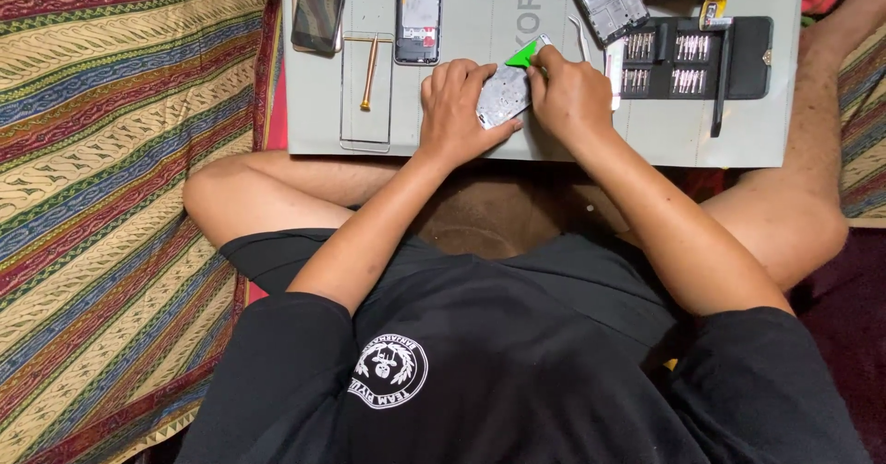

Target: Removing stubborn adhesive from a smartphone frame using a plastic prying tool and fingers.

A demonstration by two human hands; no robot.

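Hands meet over grey work mat [701,141]. Left hand [454,108] clamps silver phone frame [503,95] flat on mat, fingers curled over its left edge, grip pressed on it. Right hand [570,95] pinches green triangular pick [522,55] at frame's top corner. Risk: pick slips or digs too deep if frame shifts, could crack or bend it. Both forearms angle in from the lap, wrists bent down. Screwdriver bit case [688,58] lies just right.
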